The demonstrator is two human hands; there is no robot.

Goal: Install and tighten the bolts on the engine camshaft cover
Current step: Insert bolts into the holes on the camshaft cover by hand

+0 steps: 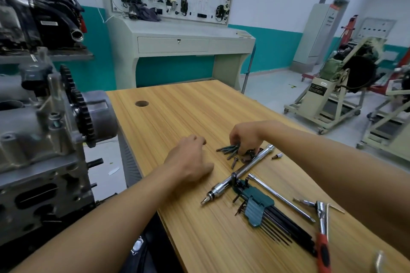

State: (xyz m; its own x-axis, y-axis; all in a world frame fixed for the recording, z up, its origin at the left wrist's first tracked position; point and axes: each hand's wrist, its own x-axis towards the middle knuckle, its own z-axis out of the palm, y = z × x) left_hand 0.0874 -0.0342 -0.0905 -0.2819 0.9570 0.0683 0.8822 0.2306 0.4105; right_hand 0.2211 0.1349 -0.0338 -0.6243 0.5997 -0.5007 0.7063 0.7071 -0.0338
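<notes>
Partly hidden bolts (228, 149), right hand (244, 136) gripping — blurred

Right hand (245, 137) gripping a bunch of bolts (228, 150) on the bench (177, 106), left hand (188, 159) just beside, hex key set (261, 208) nearby.

The table (177, 106) was pale wood grain, smooth with a soft sheen. On it the bolts (228, 150) looked like dark, dull metal, while the long extension bar (246, 168) and the L-shaped bar (281, 199) were bright polished chrome. The hex keys (288, 228) were matt black metal in a teal plastic holder (258, 204) — ribbed at its near end. At left, the engine (33, 139) was rough grey cast metal — its sprocket (83, 113) darker.
</notes>
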